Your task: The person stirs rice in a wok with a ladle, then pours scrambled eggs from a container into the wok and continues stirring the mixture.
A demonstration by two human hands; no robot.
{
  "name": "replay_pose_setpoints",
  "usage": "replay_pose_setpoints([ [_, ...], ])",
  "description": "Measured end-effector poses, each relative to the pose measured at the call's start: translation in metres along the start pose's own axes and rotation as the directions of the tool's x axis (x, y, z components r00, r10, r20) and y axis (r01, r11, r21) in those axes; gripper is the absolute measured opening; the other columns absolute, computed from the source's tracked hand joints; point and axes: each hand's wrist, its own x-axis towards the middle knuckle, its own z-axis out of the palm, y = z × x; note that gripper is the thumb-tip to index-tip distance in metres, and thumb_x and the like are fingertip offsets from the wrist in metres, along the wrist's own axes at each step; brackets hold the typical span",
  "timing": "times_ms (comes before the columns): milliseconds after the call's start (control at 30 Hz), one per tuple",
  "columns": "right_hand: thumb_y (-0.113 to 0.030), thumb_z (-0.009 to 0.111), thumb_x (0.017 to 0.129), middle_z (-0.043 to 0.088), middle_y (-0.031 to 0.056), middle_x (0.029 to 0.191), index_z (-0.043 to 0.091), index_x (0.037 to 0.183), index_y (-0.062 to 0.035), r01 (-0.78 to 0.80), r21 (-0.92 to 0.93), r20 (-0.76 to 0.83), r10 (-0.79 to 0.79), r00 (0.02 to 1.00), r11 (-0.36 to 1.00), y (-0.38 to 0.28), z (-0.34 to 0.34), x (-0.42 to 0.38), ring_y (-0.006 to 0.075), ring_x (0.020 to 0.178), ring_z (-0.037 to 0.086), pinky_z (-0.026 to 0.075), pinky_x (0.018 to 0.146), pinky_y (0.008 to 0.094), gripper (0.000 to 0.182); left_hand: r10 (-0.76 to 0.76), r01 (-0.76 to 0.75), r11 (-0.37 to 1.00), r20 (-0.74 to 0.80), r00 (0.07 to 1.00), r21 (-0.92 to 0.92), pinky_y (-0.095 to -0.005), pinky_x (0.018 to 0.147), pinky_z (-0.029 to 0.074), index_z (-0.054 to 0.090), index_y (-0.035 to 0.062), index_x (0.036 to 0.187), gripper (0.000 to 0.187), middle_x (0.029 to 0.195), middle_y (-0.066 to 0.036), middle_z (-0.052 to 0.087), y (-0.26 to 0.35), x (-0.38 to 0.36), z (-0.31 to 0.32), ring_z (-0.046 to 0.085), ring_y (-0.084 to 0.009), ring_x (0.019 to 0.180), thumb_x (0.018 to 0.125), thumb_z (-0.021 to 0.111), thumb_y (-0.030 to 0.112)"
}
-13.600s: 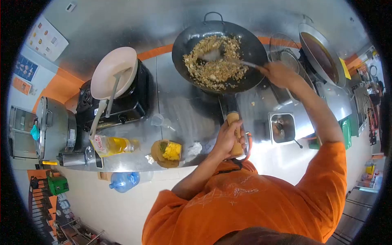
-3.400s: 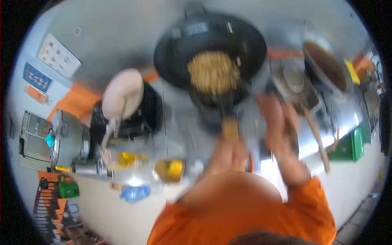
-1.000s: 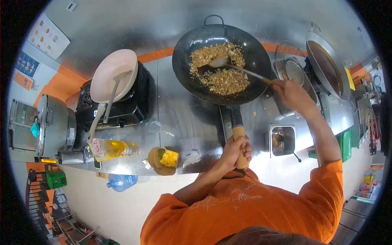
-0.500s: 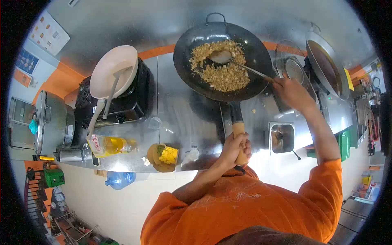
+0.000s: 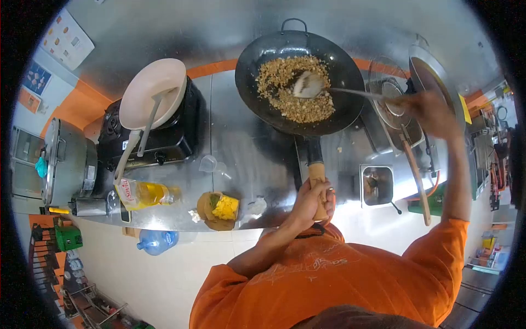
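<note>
My left hand (image 5: 315, 202) is wrapped round the wooden handle of a black wok (image 5: 346, 68) with a metal loop on its far rim. Inside the wok lies a loose heap of chopped, crumbly golden-brown food (image 5: 298, 109). My right hand (image 5: 435, 115), slightly blurred, is closed on the end of a long-handled ladle (image 5: 308, 85). The ladle's bowl rests among the food, and its shaft passes over the wok's right rim.
Left of the wok, a cream pan (image 5: 148, 90) with a grey spatula sits on a black gas stove (image 5: 178, 142). An oil bottle (image 5: 153, 194) and a yellow-filled carton (image 5: 224, 208) lie nearer. Strainers (image 5: 392, 101), a steel container (image 5: 377, 185) and a large pan (image 5: 422, 77) are right.
My right hand has moved right and outward, drawing the ladle's bowl slightly right and down through the food. A strainer's wooden handle now shows. My left hand still grips the wok handle.
</note>
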Motion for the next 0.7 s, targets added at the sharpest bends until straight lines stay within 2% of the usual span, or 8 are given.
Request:
replay_pose_setpoints([
  [133,-0.02,0.059,0.093,0.065,0.025,0.086,0.072,0.101,-0.0047,-0.06,-0.116,-0.001,0.06,0.998,0.991,0.015,-0.005,0.031,0.0364,0.078,0.065,0.048,0.072,0.0443,0.022,-0.004,0.005,0.999,0.016,1.0,-0.041,-0.0329,0.049,0.042,0.047,0.0115,0.111,0.02,0.076,-0.004,0.051,-0.001,0.0,-0.004,0.049,-0.0143,0.055,0.093,0.055,0.017],
  [233,-0.021,0.06,0.092,0.066,0.0248,0.086,0.073,0.103,-0.0061,-0.02,-0.21,-0.033,0.013,0.999,0.977,0.027,-0.005,0.054,0.0352,0.081,0.066,0.049,0.073,0.0434,0.022,-0.011,0.011,1.0,-0.011,1.0,0.006,-0.0328,0.05,0.042,0.047,0.0109,0.112,0.021,0.076,-0.005,0.051,0.002,-0.001,-0.003,0.049,-0.0143,0.055,0.094,0.055,0.017],
  [333,-0.025,0.059,0.094,0.066,0.0204,0.079,0.071,0.098,0.0002,-0.028,-0.262,0.108,0.058,0.992,0.965,0.024,-0.034,0.073,0.0341,0.074,0.063,0.048,0.071,0.0415,0.028,0.0,0.001,0.999,-0.027,1.0,0.041,-0.0323,0.05,0.042,0.047,0.0107,0.113,0.022,0.076,-0.004,0.051,0.004,0.0,-0.007,0.048,-0.0141,0.054,0.094,0.056,0.018],
  [400,-0.023,0.059,0.092,0.063,0.0215,0.075,0.072,0.1,-0.0008,0.075,-0.305,0.017,-0.074,0.997,0.949,0.041,-0.015,0.092,0.0348,0.068,0.061,0.047,0.067,0.0428,0.027,0.003,-0.002,0.999,-0.029,1.0,0.039,-0.0317,0.049,0.042,0.047,0.0101,0.113,0.023,0.075,-0.004,0.051,0.005,-0.001,-0.005,0.048,-0.014,0.054,0.094,0.056,0.018],
  [433,-0.021,0.061,0.09,0.062,0.0221,0.071,0.072,0.099,-0.0007,0.189,-0.259,0.093,-0.17,0.981,0.947,0.043,-0.026,0.1,0.0341,0.064,0.06,0.046,0.064,0.0429,0.025,0.01,-0.009,0.999,-0.026,1.0,0.041,-0.0317,0.049,0.042,0.047,0.0101,0.113,0.023,0.075,-0.004,0.051,0.006,-0.001,-0.004,0.048,-0.014,0.054,0.094,0.056,0.018],
  [567,-0.021,0.061,0.09,0.061,0.0232,0.07,0.072,0.097,-0.0003,0.103,-0.289,0.075,-0.084,0.994,0.952,0.039,-0.038,0.111,0.0331,0.062,0.06,0.046,0.062,0.043,0.024,-0.014,0.015,1.0,-0.075,0.997,0.015,-0.031,0.048,0.041,0.047,0.0099,0.113,0.024,0.073,-0.004,0.05,0.004,-0.002,-0.001,0.047,-0.0137,0.053,0.094,0.057,0.02],
  [633,-0.022,0.063,0.089,0.061,0.0235,0.069,0.073,0.095,-0.0007,0.229,-0.288,0.076,-0.216,0.973,0.93,0.04,-0.039,0.13,0.0322,0.062,0.06,0.046,0.062,0.0419,0.024,0.013,-0.009,0.999,-0.088,0.996,0.048,-0.0307,0.047,0.041,0.048,0.0095,0.113,0.024,0.073,-0.004,0.05,0.007,0.001,0.0,0.047,-0.0136,0.053,0.093,0.057,0.02],
  [700,-0.022,0.063,0.089,0.061,0.0236,0.069,0.073,0.097,-0.0015,0.188,-0.348,0.114,-0.158,0.981,0.918,0.024,-0.052,0.137,0.0324,0.063,0.06,0.047,0.063,0.0413,0.024,-0.003,0.008,0.999,-0.106,0.994,0.047,-0.0306,0.047,0.04,0.048,0.0096,0.112,0.024,0.073,-0.004,0.05,0.004,-0.001,-0.003,0.046,-0.0136,0.052,0.093,0.058,0.021],
])
